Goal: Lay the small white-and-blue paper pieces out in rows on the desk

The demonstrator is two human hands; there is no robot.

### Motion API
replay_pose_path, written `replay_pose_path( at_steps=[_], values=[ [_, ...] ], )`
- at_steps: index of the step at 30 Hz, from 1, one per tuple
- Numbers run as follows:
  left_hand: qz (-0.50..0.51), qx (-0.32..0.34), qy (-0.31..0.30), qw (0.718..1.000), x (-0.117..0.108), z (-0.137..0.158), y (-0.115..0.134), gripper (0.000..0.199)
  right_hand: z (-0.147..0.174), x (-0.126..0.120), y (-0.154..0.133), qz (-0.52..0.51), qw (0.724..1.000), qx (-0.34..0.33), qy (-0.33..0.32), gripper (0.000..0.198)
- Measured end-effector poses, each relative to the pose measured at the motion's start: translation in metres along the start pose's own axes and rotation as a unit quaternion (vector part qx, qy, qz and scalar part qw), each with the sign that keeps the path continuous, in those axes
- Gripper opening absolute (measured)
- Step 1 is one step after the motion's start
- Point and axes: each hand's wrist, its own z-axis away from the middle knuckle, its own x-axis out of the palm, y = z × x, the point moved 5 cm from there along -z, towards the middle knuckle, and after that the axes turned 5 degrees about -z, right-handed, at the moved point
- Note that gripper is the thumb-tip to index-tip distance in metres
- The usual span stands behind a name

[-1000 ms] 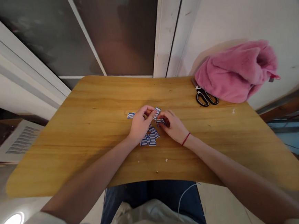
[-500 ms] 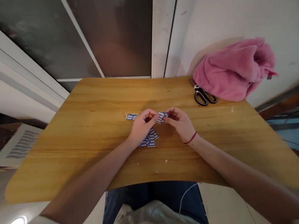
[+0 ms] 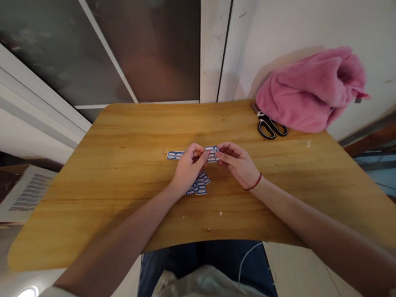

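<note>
Held labels (image 3: pixel 211 154) have turned from a slanted, fanned bunch half a second ago into a more level block, while the pile (image 3: pixel 198 184) of blue-and-white labels lies where it was on the table (image 3: pixel 131 135). The block is beyond the pile and a little to its right, between the two hands. The left hand (image 3: pixel 187 170), partly over the pile, pinches the block's left edge between thumb and fingers. The right hand (image 3: pixel 240 165), to the right of the pile, pinches the opposite edge the same way; a red bracelet (image 3: pixel 254 182) circles its wrist. Whether the block touches the wood, I cannot tell.

A short row of labels (image 3: pixel 174 155) lies beyond the pile to its left, its near end hidden behind the left hand. Well to the right of the pile and farther back are the scissors (image 3: pixel 267 128), blades partly under a pink plush bag (image 3: pixel 310 96). White scraps (image 3: pixel 220 213) lie on the person's side of the pile.
</note>
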Motion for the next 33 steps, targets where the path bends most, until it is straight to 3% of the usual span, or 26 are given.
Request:
replay_pose_path(
  at_steps=[6, 10, 17, 22, 28, 33],
  values=[
    [0.073, -0.028, -0.010, 0.997, 0.003, -0.001, -0.003, 0.023, 0.000, 0.002, 0.003, 0.014, 0.999, -0.009, -0.038, 0.030],
    [0.060, -0.039, -0.030, 0.997, 0.005, -0.001, -0.004, 0.021, 0.000, 0.002, 0.002, 0.058, 0.996, -0.029, -0.058, 0.029],
    [-0.079, 0.028, -0.017, 0.996, -0.001, 0.001, 0.006, 0.019, 0.006, 0.005, -0.004, 0.165, 0.977, -0.126, -0.056, 0.026],
    [-0.188, 0.068, -0.043, 0.979, -0.002, 0.005, 0.018, 0.018, 0.008, 0.003, -0.005, 0.265, 0.954, -0.138, -0.028, 0.021],
    [-0.151, 0.033, -0.049, 0.987, -0.032, -0.013, 0.027, 0.018, 0.007, 0.005, 0.002, 0.270, 0.959, -0.059, -0.062, 0.023],
    [-0.250, -0.001, -0.113, 0.962, -0.057, -0.023, 0.020, 0.016, 0.028, 0.026, 0.012, 0.383, 0.908, -0.076, -0.152, 0.024]
  ],
)
